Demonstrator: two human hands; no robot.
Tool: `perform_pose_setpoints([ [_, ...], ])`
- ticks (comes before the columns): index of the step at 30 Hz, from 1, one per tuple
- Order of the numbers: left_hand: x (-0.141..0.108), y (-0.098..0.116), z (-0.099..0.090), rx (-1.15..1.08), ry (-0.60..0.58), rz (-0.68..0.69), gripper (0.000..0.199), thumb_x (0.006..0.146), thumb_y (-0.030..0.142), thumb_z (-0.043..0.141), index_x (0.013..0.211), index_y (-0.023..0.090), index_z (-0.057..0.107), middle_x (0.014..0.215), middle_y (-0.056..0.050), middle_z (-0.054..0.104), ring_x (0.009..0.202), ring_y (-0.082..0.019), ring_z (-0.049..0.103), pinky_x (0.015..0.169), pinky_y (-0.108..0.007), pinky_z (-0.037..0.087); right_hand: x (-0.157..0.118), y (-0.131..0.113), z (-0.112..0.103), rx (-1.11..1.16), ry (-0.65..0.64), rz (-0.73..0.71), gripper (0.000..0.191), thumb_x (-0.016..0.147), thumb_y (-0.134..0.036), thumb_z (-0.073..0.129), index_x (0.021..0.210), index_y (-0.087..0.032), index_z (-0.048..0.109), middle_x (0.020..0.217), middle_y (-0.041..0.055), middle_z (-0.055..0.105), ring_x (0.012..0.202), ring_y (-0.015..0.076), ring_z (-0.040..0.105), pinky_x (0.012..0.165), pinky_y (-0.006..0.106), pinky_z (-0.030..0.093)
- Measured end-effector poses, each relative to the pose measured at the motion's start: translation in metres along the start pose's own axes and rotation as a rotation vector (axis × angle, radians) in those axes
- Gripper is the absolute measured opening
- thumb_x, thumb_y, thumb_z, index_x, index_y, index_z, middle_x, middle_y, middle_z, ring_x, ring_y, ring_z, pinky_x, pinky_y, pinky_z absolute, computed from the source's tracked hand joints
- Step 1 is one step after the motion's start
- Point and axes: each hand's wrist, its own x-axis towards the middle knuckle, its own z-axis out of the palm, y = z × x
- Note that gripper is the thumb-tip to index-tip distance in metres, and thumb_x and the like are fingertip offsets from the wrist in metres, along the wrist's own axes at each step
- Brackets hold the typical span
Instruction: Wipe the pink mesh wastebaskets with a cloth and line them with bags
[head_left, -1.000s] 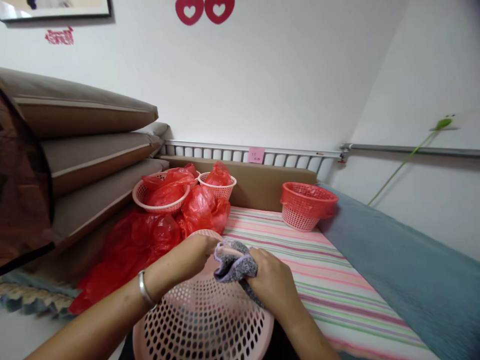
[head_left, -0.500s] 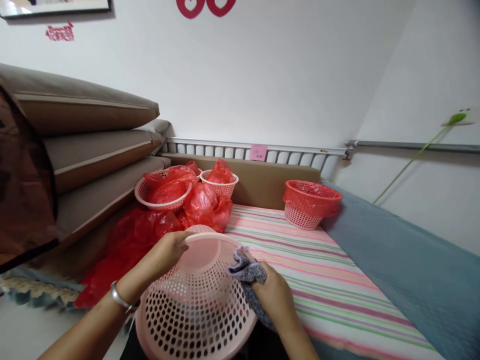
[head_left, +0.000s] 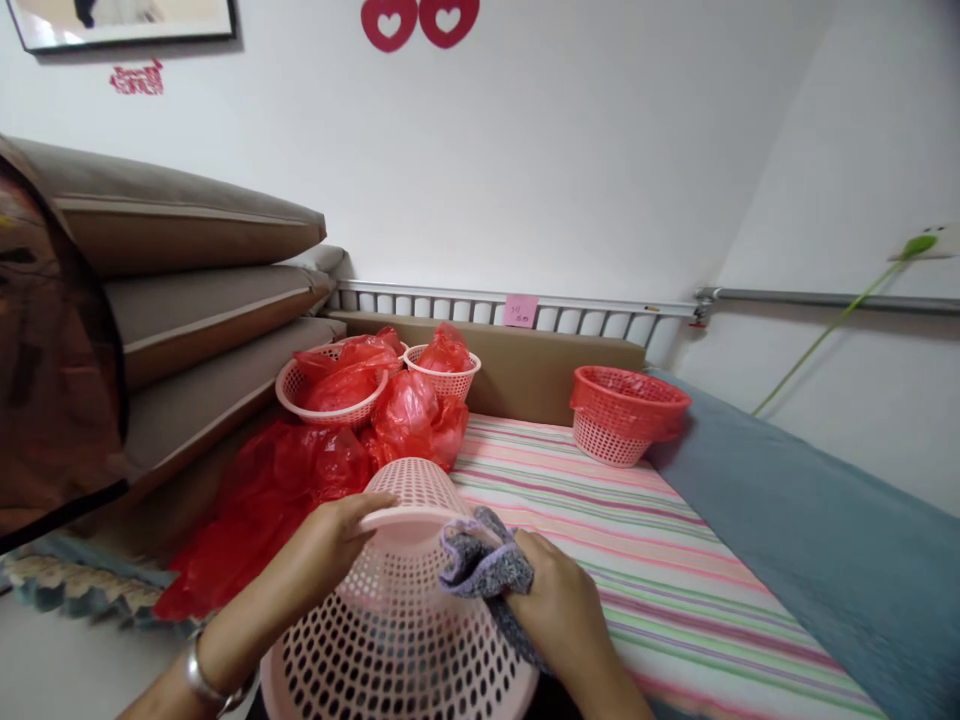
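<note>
A pale pink perforated plastic basket [head_left: 409, 625] is tilted in front of me, its lower part running off the bottom of the view. My left hand [head_left: 341, 545] is closed on the basket's rim at the left, a silver bracelet round the wrist. On the right side, my right hand [head_left: 562, 605] clasps a bunched grey cloth [head_left: 486, 562] with a lilac edge, which lies against the rim. Some of my right fingers are hidden by the cloth. Just beyond the basket lie crumpled red plastic bags [head_left: 416, 415].
Several pink baskets with red bags, including one basket [head_left: 337, 412], stand at the back left beside stacked cushions [head_left: 202, 290]. A red-lined basket [head_left: 611, 445] is at the right on the striped sheet [head_left: 645, 560]. Behind runs a radiator [head_left: 574, 318].
The basket's upper rim has come down and more of its outer wall shows beyond it. My right hand and the cloth have shifted slightly lower; my left hand keeps its hold.
</note>
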Motion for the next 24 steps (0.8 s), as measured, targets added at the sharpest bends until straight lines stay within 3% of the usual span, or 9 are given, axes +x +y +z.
perform_pose_setpoints([
  [3, 0.026, 0.048, 0.009, 0.085, -0.114, 0.191, 0.036, 0.083, 0.015, 0.048, 0.114, 0.022, 0.064, 0.111, -0.006, 0.071, 0.098, -0.020, 0.067, 0.085, -0.029, 0.050, 0.006, -0.012, -0.027, -0.074, 0.022, -0.069, 0.008, 0.070, -0.017, 0.053, 0.074, -0.023, 0.055, 0.078, -0.0005, 0.062, 0.074, 0.0160, 0.055, 0.061, 0.024, 0.029],
  [5, 0.044, 0.075, 0.019, 0.153, -0.191, 0.342, 0.030, 0.081, 0.011, 0.049, 0.100, 0.022, 0.070, 0.102, -0.005, 0.074, 0.090, -0.018, 0.068, 0.081, -0.026, 0.049, 0.012, -0.016, -0.038, -0.143, 0.028, -0.090, 0.005, 0.071, -0.019, 0.054, 0.074, -0.023, 0.055, 0.076, -0.0004, 0.062, 0.072, 0.0161, 0.053, 0.059, 0.025, 0.026],
  [8, 0.068, 0.097, 0.032, 0.365, -0.299, 0.390, 0.020, 0.081, 0.013, 0.052, 0.084, 0.018, 0.071, 0.084, -0.007, 0.075, 0.074, -0.019, 0.067, 0.069, -0.026, 0.048, 0.019, -0.015, -0.041, -0.191, 0.036, -0.066, 0.004, 0.072, -0.018, 0.053, 0.073, -0.022, 0.053, 0.076, -0.0004, 0.062, 0.070, 0.0155, 0.053, 0.058, 0.025, 0.024],
  [14, 0.103, 0.087, 0.041, 0.474, -0.364, 0.372, 0.017, 0.074, 0.009, 0.055, 0.065, 0.013, 0.069, 0.064, -0.006, 0.070, 0.058, -0.015, 0.058, 0.056, -0.025, 0.039, 0.028, -0.002, -0.030, -0.152, 0.084, 0.009, 0.001, 0.075, -0.024, 0.053, 0.076, -0.023, 0.054, 0.078, -0.0009, 0.062, 0.070, 0.0150, 0.053, 0.058, 0.025, 0.023],
  [19, 0.116, 0.071, 0.031, 0.449, -0.288, 0.258, 0.021, 0.067, 0.004, 0.053, 0.075, 0.013, 0.070, 0.070, -0.007, 0.070, 0.061, -0.016, 0.058, 0.055, -0.024, 0.038, 0.029, 0.016, -0.024, -0.111, 0.089, 0.116, 0.005, 0.076, -0.024, 0.051, 0.080, -0.024, 0.054, 0.082, 0.0002, 0.064, 0.074, 0.0165, 0.056, 0.057, 0.024, 0.025],
  [24, 0.122, 0.054, 0.018, 0.377, -0.217, 0.127, 0.017, 0.067, 0.008, 0.053, 0.073, 0.013, 0.068, 0.065, -0.005, 0.067, 0.059, -0.014, 0.056, 0.054, -0.023, 0.038, 0.017, 0.040, -0.007, 0.028, 0.056, 0.255, 0.014, 0.075, -0.028, 0.050, 0.087, -0.026, 0.058, 0.083, 0.0006, 0.067, 0.077, 0.0197, 0.059, 0.060, 0.024, 0.032],
])
